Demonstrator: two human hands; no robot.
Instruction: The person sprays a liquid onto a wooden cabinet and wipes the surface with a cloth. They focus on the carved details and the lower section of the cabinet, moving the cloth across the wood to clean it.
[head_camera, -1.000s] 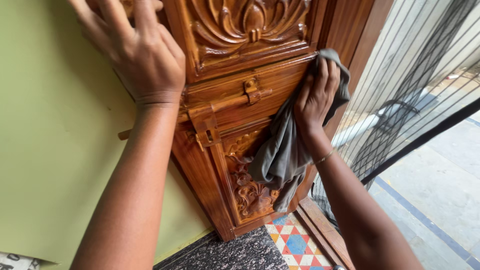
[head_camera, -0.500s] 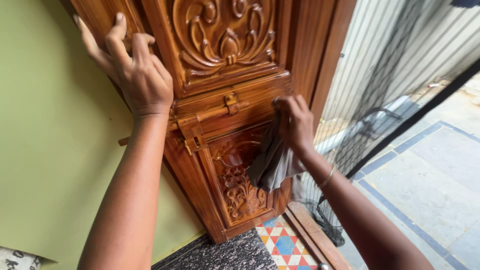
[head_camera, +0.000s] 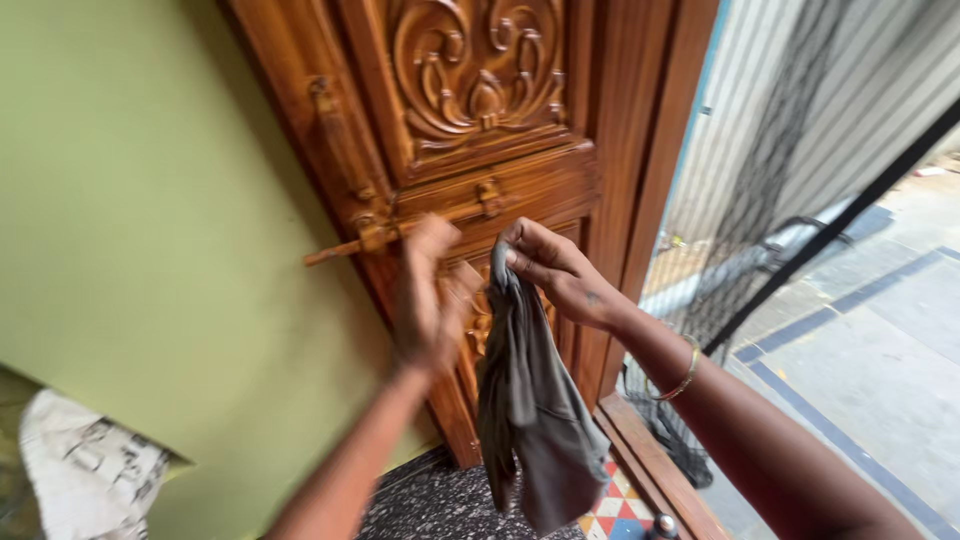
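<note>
The left hand (head_camera: 428, 300) (motion-blurred, so I cannot tell its finger state) hovers just left of the grey cloth (head_camera: 525, 400). The right hand (head_camera: 555, 270) pinches the cloth's top edge; its long axis hangs straight down below those fingertips, before the carved wooden door (head_camera: 480, 90).

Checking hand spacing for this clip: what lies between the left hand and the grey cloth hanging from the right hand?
Nothing of its own: in the head view the blurred left hand and the grey cloth are parted by a narrow gap showing only the carved wooden door behind.
</note>
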